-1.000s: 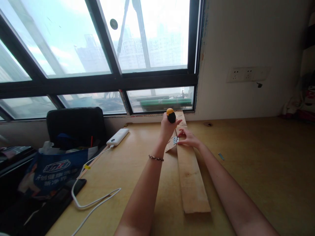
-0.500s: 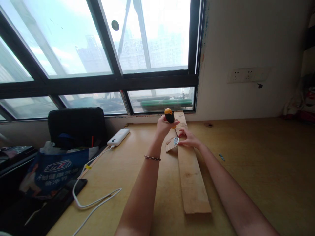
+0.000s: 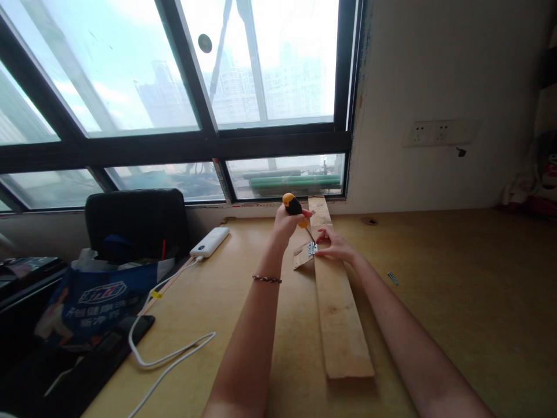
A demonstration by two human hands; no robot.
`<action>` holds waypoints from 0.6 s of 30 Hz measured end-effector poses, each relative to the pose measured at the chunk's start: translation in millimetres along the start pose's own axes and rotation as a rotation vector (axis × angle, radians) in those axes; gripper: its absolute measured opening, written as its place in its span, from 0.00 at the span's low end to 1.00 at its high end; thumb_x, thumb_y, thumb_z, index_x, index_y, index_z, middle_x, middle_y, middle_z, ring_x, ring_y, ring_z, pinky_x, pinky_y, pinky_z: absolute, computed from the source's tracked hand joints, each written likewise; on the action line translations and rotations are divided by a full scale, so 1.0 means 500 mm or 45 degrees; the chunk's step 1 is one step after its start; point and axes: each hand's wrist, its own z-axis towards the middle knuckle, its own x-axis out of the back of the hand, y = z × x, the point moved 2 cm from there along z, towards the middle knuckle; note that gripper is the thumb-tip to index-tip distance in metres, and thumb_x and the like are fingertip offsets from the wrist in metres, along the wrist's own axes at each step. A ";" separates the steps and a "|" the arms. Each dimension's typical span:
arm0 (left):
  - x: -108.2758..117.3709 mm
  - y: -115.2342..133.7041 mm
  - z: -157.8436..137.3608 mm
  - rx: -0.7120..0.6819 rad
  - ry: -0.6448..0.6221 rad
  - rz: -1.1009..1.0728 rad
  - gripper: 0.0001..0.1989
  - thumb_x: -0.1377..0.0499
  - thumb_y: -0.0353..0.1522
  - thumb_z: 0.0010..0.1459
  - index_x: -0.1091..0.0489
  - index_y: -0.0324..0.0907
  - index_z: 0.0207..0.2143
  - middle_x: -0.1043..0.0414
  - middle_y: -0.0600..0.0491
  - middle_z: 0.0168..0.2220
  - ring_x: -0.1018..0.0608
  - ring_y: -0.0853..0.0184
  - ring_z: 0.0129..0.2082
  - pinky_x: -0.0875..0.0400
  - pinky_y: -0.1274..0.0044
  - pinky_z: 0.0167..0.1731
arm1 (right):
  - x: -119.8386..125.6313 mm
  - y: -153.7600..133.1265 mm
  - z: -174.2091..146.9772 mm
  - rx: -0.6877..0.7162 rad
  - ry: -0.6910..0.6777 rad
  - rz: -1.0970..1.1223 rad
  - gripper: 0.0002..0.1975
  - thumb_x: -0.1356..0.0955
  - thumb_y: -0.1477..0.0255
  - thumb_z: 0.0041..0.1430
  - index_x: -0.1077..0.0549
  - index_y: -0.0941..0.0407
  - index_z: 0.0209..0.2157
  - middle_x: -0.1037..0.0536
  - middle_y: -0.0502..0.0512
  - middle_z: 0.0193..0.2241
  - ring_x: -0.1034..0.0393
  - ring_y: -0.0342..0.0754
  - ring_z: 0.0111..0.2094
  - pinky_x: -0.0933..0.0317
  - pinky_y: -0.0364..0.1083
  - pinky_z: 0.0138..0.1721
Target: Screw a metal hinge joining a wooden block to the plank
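My left hand [image 3: 287, 223] is wrapped round the yellow and black handle of a screwdriver [image 3: 292, 204]. The shaft slants down to the right, its tip at a small metal hinge [image 3: 311, 248]. That hinge lies at the left edge of a long wooden board [image 3: 342, 313], where a short piece of wood [image 3: 301, 256] sticks out, tilted. From the right, my right hand [image 3: 334, 245] pinches at the hinge with thumb and fingers, resting on the board. Whether a screw sits under the tip is too small to tell.
Two screws [image 3: 393, 278] lie on the table [image 3: 456, 325] right of my right forearm. A white power bank [image 3: 209, 242] with a white cable [image 3: 174, 355] is on the left. Beyond the table's left edge stand a black chair [image 3: 134, 223] and a blue bag [image 3: 100, 307]. A window [image 3: 270, 69] is behind.
The screwdriver's handle has tipped to the left along with my left hand, so the shaft leans more. My right hand, the hinge and the board have stayed in place.
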 end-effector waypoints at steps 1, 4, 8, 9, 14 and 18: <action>-0.001 0.000 0.000 0.017 -0.011 -0.038 0.11 0.44 0.25 0.31 0.32 0.37 0.24 0.25 0.48 0.25 0.24 0.60 0.30 0.31 0.71 0.30 | 0.000 0.000 0.000 0.004 0.000 0.000 0.35 0.25 0.66 0.36 0.39 0.55 0.47 0.27 0.52 0.36 0.31 0.48 0.40 0.40 0.51 0.47; -0.003 0.003 -0.004 0.041 -0.084 -0.105 0.08 0.45 0.25 0.30 0.32 0.36 0.20 0.25 0.47 0.27 0.25 0.58 0.33 0.31 0.70 0.32 | 0.000 -0.001 0.000 0.012 -0.002 -0.006 0.35 0.25 0.65 0.36 0.39 0.56 0.47 0.27 0.52 0.35 0.31 0.48 0.39 0.40 0.50 0.47; -0.011 0.014 -0.013 -0.004 -0.238 -0.145 0.12 0.46 0.24 0.29 0.28 0.35 0.22 0.25 0.49 0.28 0.25 0.60 0.35 0.33 0.72 0.35 | 0.000 -0.007 0.000 0.008 -0.003 -0.019 0.35 0.25 0.65 0.36 0.39 0.56 0.47 0.27 0.52 0.35 0.31 0.47 0.39 0.40 0.50 0.47; -0.014 0.016 -0.016 -0.011 -0.266 -0.153 0.12 0.46 0.24 0.29 0.28 0.35 0.22 0.25 0.49 0.28 0.25 0.61 0.34 0.33 0.73 0.35 | 0.000 -0.009 0.000 0.007 -0.002 -0.024 0.35 0.25 0.65 0.36 0.39 0.56 0.47 0.27 0.51 0.35 0.31 0.47 0.39 0.40 0.50 0.47; -0.026 0.025 -0.027 0.006 -0.364 -0.195 0.14 0.47 0.22 0.30 0.28 0.34 0.24 0.26 0.49 0.29 0.27 0.65 0.29 0.34 0.76 0.28 | 0.003 -0.020 -0.001 0.005 0.012 -0.045 0.35 0.25 0.66 0.35 0.38 0.57 0.47 0.27 0.52 0.35 0.32 0.48 0.40 0.41 0.51 0.47; -0.024 0.041 -0.032 -0.022 -0.366 -0.247 0.14 0.47 0.21 0.30 0.29 0.34 0.24 0.27 0.50 0.29 0.27 0.66 0.29 0.34 0.76 0.29 | 0.004 -0.020 -0.002 0.003 0.009 -0.046 0.36 0.25 0.66 0.35 0.39 0.57 0.47 0.27 0.52 0.35 0.32 0.47 0.39 0.40 0.50 0.47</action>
